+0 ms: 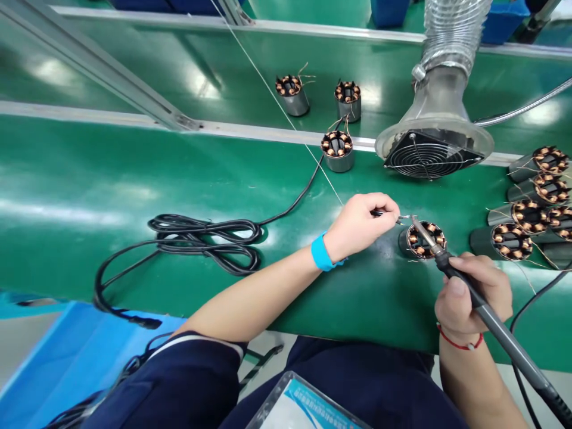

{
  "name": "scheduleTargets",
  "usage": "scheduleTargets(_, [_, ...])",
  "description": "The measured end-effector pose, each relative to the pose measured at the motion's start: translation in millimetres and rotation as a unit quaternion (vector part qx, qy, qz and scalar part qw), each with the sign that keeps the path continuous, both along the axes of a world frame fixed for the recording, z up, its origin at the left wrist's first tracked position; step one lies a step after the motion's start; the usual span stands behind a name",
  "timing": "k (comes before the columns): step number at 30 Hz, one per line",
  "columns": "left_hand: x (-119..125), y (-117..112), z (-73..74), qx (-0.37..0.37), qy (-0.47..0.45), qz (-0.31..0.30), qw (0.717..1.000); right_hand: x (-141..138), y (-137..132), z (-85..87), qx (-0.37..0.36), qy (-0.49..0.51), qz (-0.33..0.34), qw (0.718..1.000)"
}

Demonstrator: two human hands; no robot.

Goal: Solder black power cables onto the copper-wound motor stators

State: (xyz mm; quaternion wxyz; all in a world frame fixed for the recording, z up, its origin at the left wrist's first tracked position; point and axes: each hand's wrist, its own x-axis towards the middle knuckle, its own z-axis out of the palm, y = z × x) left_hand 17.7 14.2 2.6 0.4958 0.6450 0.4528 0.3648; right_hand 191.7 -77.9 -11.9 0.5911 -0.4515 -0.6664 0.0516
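My right hand point(480, 295) is wrapped round the dark handle of a soldering iron point(500, 328). The iron's tip points up and left, over the rim of a copper-wound motor stator point(407, 244) standing on the bench. At the stator's upper left, my left hand point(364, 223) is closed in a pinch. A thin pale wire point(319, 164) runs down from above into that hand, and a short dark wire end sticks out past its fingertips, close to the iron's tip. Whether tip and wire touch is too small to tell.
Several more stators point(512, 241) lie on their sides at the right. Three stand upright at the back, one of them point(338, 155) by a black cable. That coiled cable point(205, 232) lies at left. A fume extractor hood point(433, 146) hangs above the work; a blue bin point(58, 357) is lower left.
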Motion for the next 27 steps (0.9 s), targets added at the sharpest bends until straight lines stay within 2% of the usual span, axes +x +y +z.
scheduleTargets(6, [-0.2, 1.8, -0.5, 0.013, 0.008, 0.002, 1.000, -0.9, -0.4, 2.9, -0.022, -0.024, -0.002, 0.999])
scheduleTargets(27, [0.6, 2.9, 0.4, 0.017, 0.012, -0.004, 1.000, 0.1, -0.4, 1.7, -0.026, -0.021, 0.009, 0.999])
